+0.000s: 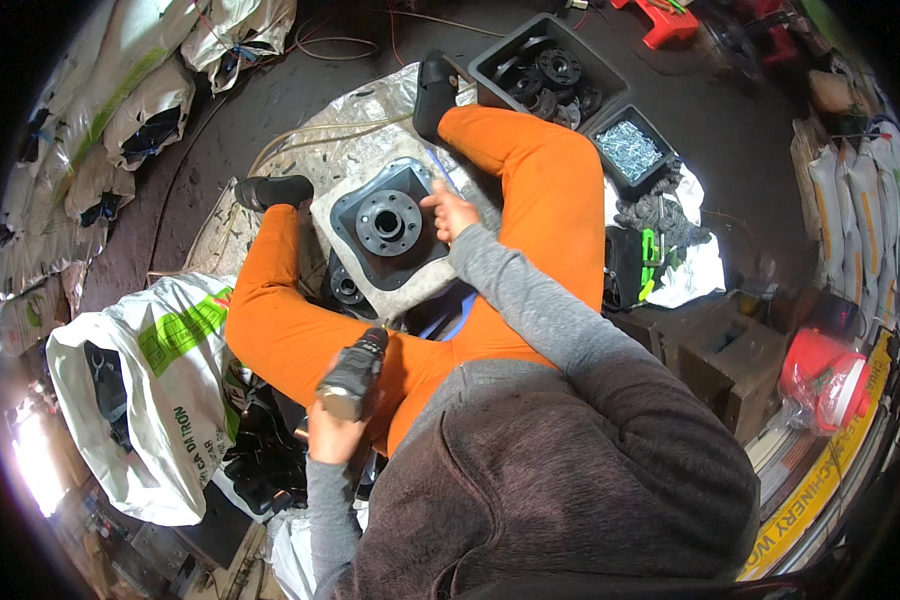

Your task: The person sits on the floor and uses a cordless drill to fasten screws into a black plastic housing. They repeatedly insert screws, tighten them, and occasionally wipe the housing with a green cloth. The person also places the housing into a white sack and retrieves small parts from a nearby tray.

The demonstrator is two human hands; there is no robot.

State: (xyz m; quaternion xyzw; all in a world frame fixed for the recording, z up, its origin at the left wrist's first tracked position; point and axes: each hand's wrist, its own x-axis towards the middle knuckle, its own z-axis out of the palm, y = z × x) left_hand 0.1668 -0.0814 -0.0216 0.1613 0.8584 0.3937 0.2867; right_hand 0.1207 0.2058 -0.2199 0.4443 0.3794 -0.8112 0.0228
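Observation:
My left hand [336,434] is wrapped round the grip of a dark cordless drill [350,378], held over my left thigh with its chuck pointing forward. Between my legs lies a dark metal square-flanged part with a round hub [388,224], its centre bored through and its face ringed with holes. It rests on a pale worn pad [410,300]. At the right edge of that part is my right hand [452,214], its fingers curled and pinched together. Whatever they hold, if anything, is too small to make out.
Ahead to the right stand a black bin [610,90] of round dark hubs and a smaller bin [650,180] of silvery screws. Grey gloves [662,218] lie behind my right knee. A white sack [150,400] stands left; a red-and-white jug [825,380] sits right.

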